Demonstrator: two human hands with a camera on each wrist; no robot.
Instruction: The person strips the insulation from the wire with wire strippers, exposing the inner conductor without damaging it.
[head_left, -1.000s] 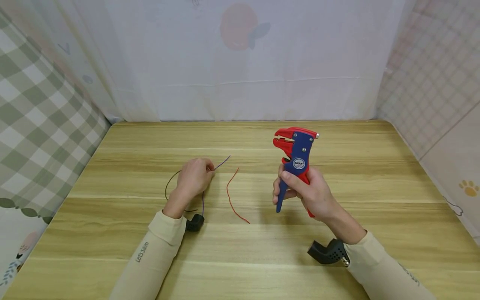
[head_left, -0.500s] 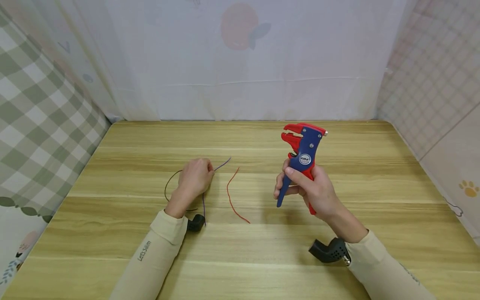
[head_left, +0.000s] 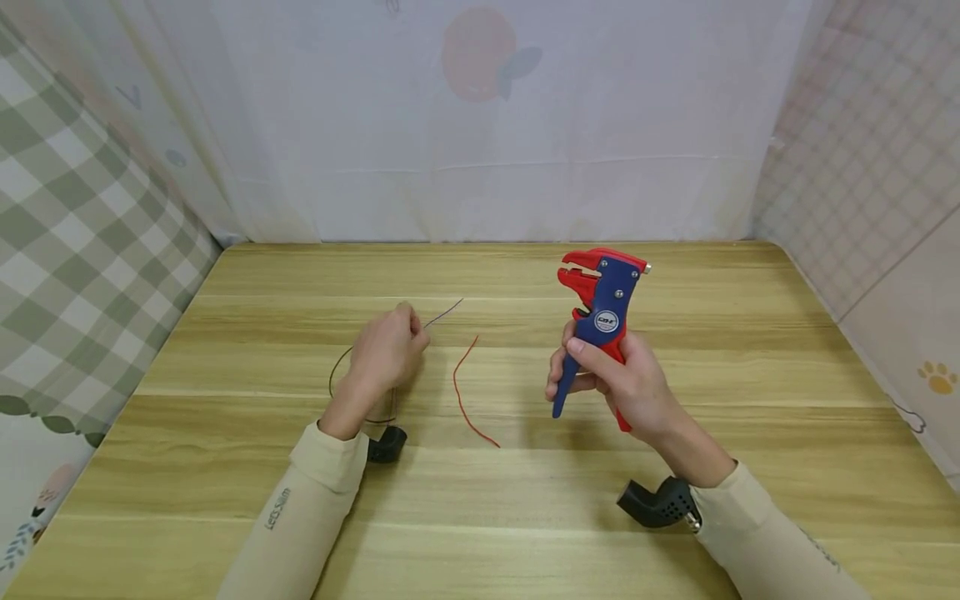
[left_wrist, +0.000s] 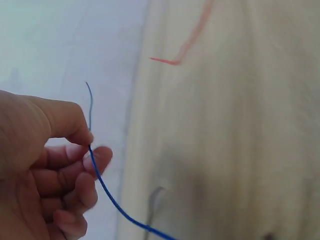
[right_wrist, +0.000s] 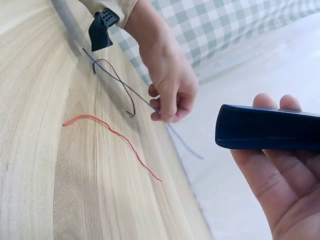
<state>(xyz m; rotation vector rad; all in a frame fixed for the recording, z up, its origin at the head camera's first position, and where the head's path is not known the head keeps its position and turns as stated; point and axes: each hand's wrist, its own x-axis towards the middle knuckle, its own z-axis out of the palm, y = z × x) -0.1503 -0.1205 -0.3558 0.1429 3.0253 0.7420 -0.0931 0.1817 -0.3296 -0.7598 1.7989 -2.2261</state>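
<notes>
The left hand (head_left: pixel 384 350) pinches a blue wire (left_wrist: pixel 117 207) at centre-left of frame; the right hand (head_left: pixel 639 385) grips a tool (head_left: pixel 613 296) at centre-right, a red wire (head_left: pixel 458 393) between.

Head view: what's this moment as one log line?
left hand: pinches thin blue wire | right hand: grips red-and-blue wire stripper | thin red wire, curved dark wire: on wooden table

The hand tool (head_left: pixel 607 307) is red and blue.

In the head view, the left hand (head_left: pixel 386 346) has shifted slightly upward; the blue wire (left_wrist: pixel 112 201) beyond its fingers (left_wrist: pixel 104 156) has risen too.
</notes>
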